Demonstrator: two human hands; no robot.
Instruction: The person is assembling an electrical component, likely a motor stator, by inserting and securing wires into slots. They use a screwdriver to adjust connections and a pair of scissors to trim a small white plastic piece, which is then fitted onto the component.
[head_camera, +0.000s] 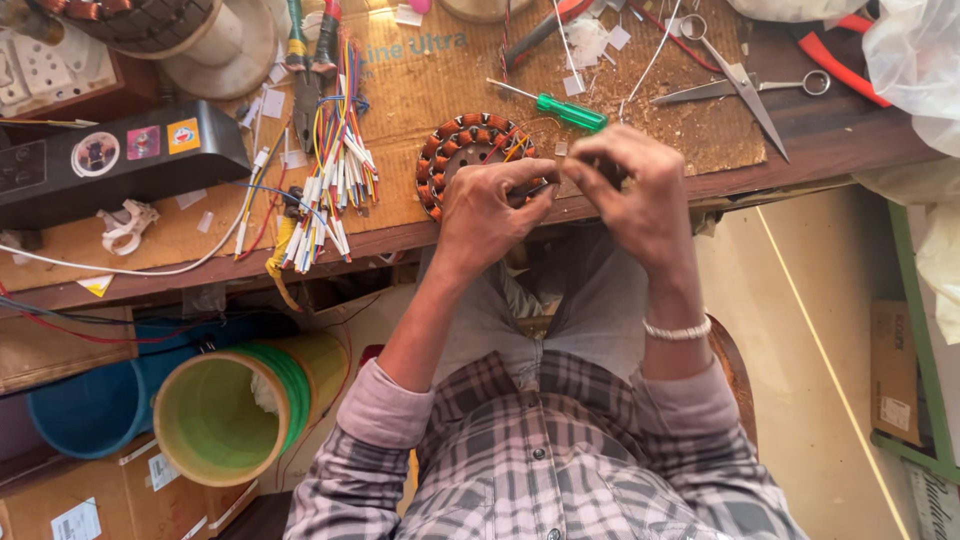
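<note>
A: Your left hand (487, 212) was curled, thumb and forefinger pinched on something small and dark at the table's edge. What it was, I could not make out.

B: And my right hand (640, 195)?

A: It was bunched too, fingertips pressed together just beside the left ones. Your fingers hid whatever was between them, so I cannot tell if both hands shared one piece.

B: How did the motor coil (462, 156) look?

A: It was a round ring of copper-coloured windings with a pale open centre and thin coloured leads at its right side. Your left hand covered its lower right part.

B: Where did it lie?

A: It lay flat on the cardboard sheet (420, 95) near the table (800, 150) edge, directly behind your left knuckles, touching or nearly so. The green screwdriver (560, 108) lay just beyond it, the scissors (745, 85) well to the right.
</note>
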